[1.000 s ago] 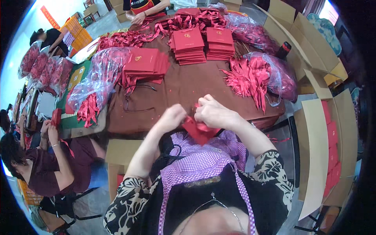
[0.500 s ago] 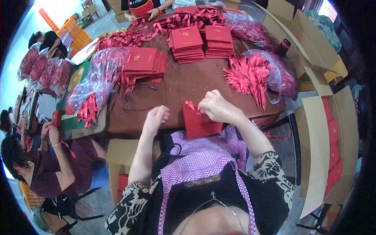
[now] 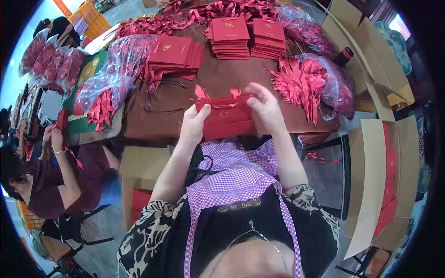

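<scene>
In front of my apron I hold up a small red paper gift bag (image 3: pixel 227 121), its gold emblem facing me and ribbon handles at its top edge. My left hand (image 3: pixel 192 124) is closed on the bag's left side, thumb on the front. At the upper right corner my right hand (image 3: pixel 267 111) has its thumb against the bag; the index finger reaches up apart from it, near a ribbon end (image 3: pixel 236 92). Past the hands on the brown-covered table (image 3: pixel 222 76) lie a left stack of red bags (image 3: pixel 171 50), a middle stack (image 3: pixel 230 30) and a right stack (image 3: pixel 269 34).
A plastic bag of red ribbons (image 3: pixel 301 85) lies on the right, another plastic bag (image 3: pixel 113 74) on the left. Eyeglasses (image 3: pixel 148 103) rest on the table. An open carton (image 3: pixel 366 185) stands at my right, another carton (image 3: pixel 143 162) at my left. A person (image 3: pixel 65 180) works at the left.
The gift bag has turned its emblem side toward me and risen slightly. My left hand, empty before, has come onto its left side; my right hand has shifted to the upper right corner.
</scene>
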A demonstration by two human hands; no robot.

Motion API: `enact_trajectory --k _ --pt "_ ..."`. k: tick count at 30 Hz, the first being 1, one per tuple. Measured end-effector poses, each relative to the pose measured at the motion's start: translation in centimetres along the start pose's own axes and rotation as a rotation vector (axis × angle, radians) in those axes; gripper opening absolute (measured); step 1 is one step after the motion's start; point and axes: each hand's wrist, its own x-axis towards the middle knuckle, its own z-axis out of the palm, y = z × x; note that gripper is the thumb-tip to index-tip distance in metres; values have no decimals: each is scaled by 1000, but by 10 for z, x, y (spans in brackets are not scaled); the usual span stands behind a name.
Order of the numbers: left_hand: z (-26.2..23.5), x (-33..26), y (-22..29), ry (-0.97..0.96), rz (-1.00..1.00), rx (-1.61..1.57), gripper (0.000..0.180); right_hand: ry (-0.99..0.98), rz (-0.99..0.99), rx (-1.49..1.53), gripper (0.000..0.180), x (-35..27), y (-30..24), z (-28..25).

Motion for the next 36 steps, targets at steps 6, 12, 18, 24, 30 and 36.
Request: enact_trajectory --k 6,12,18,24,30,36 --pt "1 4 -8 70 -110 31 26 -160 300 397 30 -4 23 8" --pt "-54 41 11 382 348 594 28 -175 332 13 23 48 17 15" --pt "-134 139 133 502 752 1039 36 -156 -404 -452 35 176 -64 70" --pt "-193 219 156 492 14 278 80 -117 -684 -1131 33 238 -48 209" --pt "-182 228 150 462 -49 380 77 -165 -700 -1347 46 247 74 258" --pt "-201 240 152 512 173 999 67 -218 -715 -1192 60 229 73 251"
